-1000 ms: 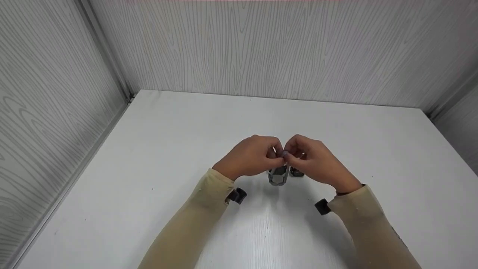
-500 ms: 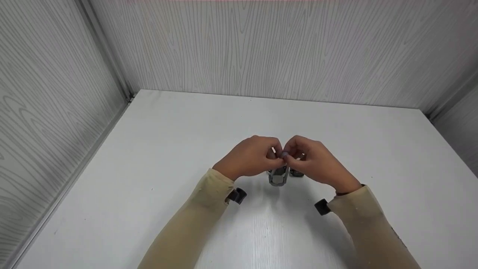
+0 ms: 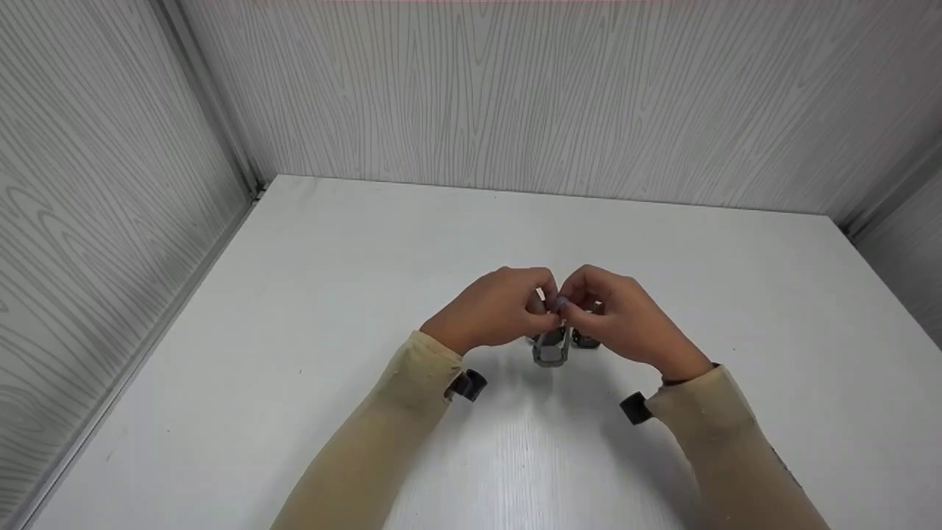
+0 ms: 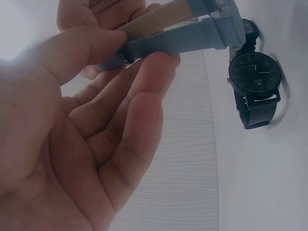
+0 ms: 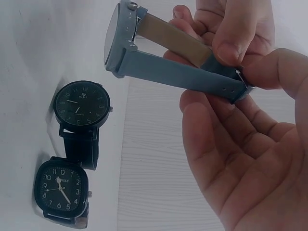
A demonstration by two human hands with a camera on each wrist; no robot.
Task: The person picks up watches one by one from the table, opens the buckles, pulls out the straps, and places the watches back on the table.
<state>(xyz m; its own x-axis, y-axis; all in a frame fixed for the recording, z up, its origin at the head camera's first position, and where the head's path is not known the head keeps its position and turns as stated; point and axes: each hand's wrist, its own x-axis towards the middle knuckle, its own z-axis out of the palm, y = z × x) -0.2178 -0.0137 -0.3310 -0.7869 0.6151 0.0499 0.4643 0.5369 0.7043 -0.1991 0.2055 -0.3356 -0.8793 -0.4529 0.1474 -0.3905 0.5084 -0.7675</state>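
Note:
A blue-grey wristwatch (image 5: 178, 74) hangs between my hands, its case away from my fingers and its strap closed into a loop. The inner side of one strap half (image 5: 171, 38) is tan. My left hand (image 3: 500, 305) pinches the strap near the metal buckle (image 5: 244, 79), thumb on top. Opposite it, my right hand (image 3: 614, 313) pinches the same buckle end between thumb and fingers. Both hands' fingertips meet there and partly hide the buckle. In the head view, the grey watch case (image 3: 550, 362) shows below the fingers.
A round black watch (image 5: 82, 106) and a squarish black watch (image 5: 62, 187) lie close together on the white table (image 3: 368, 258), beyond the held one. Wood-grain panels (image 3: 478, 96) stand at the back and sides. Small black wrist devices (image 3: 469, 385) sit at both cuffs.
The hanging watch has tilted slightly, its lower end a little further right in the head view. Both hands keep nearly the same place and hold on the strap.

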